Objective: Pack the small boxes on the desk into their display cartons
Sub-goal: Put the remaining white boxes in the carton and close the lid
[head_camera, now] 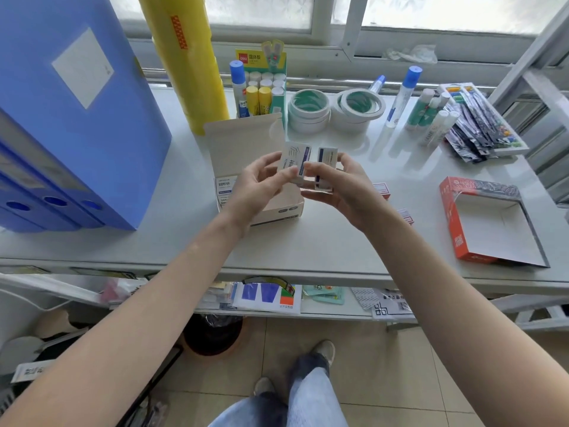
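My left hand [261, 183] grips a small white box with a blue stripe [294, 160], held above the open white display carton [243, 149] whose lid stands up behind. My right hand [341, 183] grips a second small white box [326, 163] just right of the first; the two boxes almost touch. Two small red-and-white boxes [381, 190] [405, 214] lie on the desk to the right, partly hidden by my right forearm. An open red display carton [486, 223] lies empty at the desk's right end.
Blue file boxes [70, 124] stand at the left, a yellow roll [187, 60] behind the white carton. Glue sticks in a green carton [261, 87], tape rolls [335, 110], glue bottles [403, 94] and packets [480, 124] fill the back. The desk's front edge [308, 272] runs below my forearms.
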